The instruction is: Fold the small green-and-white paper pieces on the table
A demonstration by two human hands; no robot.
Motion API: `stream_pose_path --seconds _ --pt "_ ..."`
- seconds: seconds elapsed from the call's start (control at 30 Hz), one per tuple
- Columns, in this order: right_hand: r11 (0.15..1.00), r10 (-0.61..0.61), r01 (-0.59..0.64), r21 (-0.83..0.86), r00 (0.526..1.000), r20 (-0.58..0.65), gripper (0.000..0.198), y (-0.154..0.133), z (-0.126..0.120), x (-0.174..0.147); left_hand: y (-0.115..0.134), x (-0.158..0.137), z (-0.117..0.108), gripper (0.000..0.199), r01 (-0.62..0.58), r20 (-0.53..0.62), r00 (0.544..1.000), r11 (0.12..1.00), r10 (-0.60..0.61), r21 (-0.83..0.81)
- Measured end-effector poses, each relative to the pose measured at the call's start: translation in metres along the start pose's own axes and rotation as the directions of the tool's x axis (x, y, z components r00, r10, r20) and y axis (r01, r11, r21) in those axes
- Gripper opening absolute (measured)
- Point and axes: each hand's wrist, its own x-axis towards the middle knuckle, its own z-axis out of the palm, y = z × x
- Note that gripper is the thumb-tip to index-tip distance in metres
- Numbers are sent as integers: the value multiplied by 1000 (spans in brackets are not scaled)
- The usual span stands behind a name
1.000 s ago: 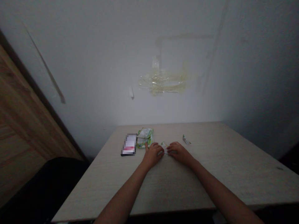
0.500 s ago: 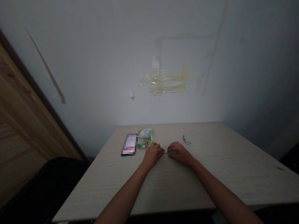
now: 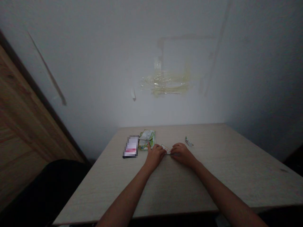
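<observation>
In the head view, a small white printed piece of paper (image 3: pixel 166 149) with coloured edging lies low over the table between my two hands. My left hand (image 3: pixel 155 155) is closed on its left side, fingertips pressed down. On the right side my right hand (image 3: pixel 182 154) pinches it, with the fingers bent over the edge. Much of the paper is hidden under the fingers. Just beyond my left hand rest several green and white printed sheets or packets (image 3: pixel 147 135), overlapping one another. Off to the right of my right hand sits a narrow folded printed strip (image 3: pixel 188 142).
A phone (image 3: pixel 131 146) with a blurred-out screen lies left of the green stack. The pale wooden table (image 3: pixel 227 164) meets a grey wall (image 3: pixel 99 72) with old tape (image 3: pixel 169 83) on it. A dark rounded object (image 3: pixel 52 186) stands beyond the table's left edge.
My right hand has shifted very slightly, and a little more of the paper shows between the hands. The stack, phone and folded strip stay where they were.
</observation>
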Motion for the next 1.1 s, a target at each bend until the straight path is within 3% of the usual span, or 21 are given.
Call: stream_pose_path --seconds 0.37,0.73,1.1 --pt "995 19 -21 -95 1000 -20 10 -1 6 0 2 -1 0 16 14 7 1000 1000 -14 5" --pt "994 82 -91 -59 987 -136 8 2 20 2 8 5 2 18 78 12 997 997 -78 5" --pt "967 164 -183 -176 980 -115 6 -2 24 6 9 8 4 7 161 25 987 983 -159 -94"
